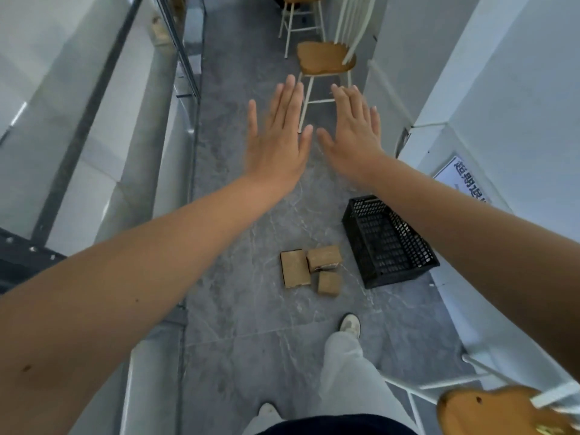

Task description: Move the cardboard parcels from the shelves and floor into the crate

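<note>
Judged from how things lie, the task has hardly begun. The black crate (pixel 401 276) stands on the grey floor (pixel 251 309) at about 1 o'clock from the person's feet, close to the white wall, and its mesh bottom shows bare wherever the right forearm does not cover it, so 0 parcels appear to be inside. All 3 cardboard parcels in view wait on the floor at 12 o'clock from the feet, just beside the crate's left wall. They are a flat parcel (pixel 295 268) on the left, a blockier parcel (pixel 324 257) touching it on the right, and a small parcel (pixel 329 283) tucked against both at their 6 o'clock side. The left hand (pixel 277 142) and right hand (pixel 351 139) are raised in front of the camera, well above the parcels. Both are flat with straight, slightly spread fingers, backs toward the camera, thumbs nearly meeting, and neither holds anything. The count comes to 1 crate, 3 parcels, 2 empty hands and 3 wooden-seated chairs. There is a near chair (pixel 489 409) at 4 o'clock, a middle chair (pixel 326 58) at 12 o'clock beyond the hands, and a far chair (pixel 301 14) cut off by the top edge. Behind the glass at 11 o'clock something brown is too blurred to name, so I cannot tell how many shelf parcels remain. All 3 floor parcels, at least, are left to move.
</note>
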{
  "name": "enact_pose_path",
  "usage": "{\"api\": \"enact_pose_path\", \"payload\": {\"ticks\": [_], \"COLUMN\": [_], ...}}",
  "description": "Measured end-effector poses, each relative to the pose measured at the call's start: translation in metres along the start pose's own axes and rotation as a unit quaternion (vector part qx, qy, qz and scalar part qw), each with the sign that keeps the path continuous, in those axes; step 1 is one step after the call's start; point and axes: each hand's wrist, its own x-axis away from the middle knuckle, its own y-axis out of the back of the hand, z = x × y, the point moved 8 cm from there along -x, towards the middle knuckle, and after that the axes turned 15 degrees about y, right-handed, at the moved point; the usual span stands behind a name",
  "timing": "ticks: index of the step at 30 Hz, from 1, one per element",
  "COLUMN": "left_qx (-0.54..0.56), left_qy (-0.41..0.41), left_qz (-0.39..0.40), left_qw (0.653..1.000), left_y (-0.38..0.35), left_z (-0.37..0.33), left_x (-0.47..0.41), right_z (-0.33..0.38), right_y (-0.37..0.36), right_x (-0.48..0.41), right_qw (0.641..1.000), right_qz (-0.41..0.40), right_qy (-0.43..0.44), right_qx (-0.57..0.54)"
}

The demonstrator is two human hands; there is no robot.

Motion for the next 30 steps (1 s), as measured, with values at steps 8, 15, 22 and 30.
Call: {"api": "enact_pose_path", "payload": {"ticks": [8,15,22,30], "left_qx": [0.005,0.016,-0.015,-0.014], "left_qy": [0.051,0.126,0.183,0.242], "left_qz": [0.064,0.125,0.261,0.378], "left_qw": [0.997,0.984,0.948,0.894], "left_y": [-0.116,-0.242,-0.421,-0.642], "left_z": [-0.051,-0.06,0.007,0.121], "left_x": [-0.065,-0.09,0.011,0.111], "right_z": [-0.136,-0.252,-0.328,-0.428], "right_y": [-0.039,-0.123,-0.289,-0.529], "right_x": [-0.037,-0.042,0.012,0.115], "right_qw": [0.998,0.987,0.965,0.917], "right_qz": [0.064,0.159,0.245,0.356], "right_qy": [0.003,-0.029,-0.077,-0.165], "right_qx": [-0.016,-0.016,-0.053,-0.075]}}
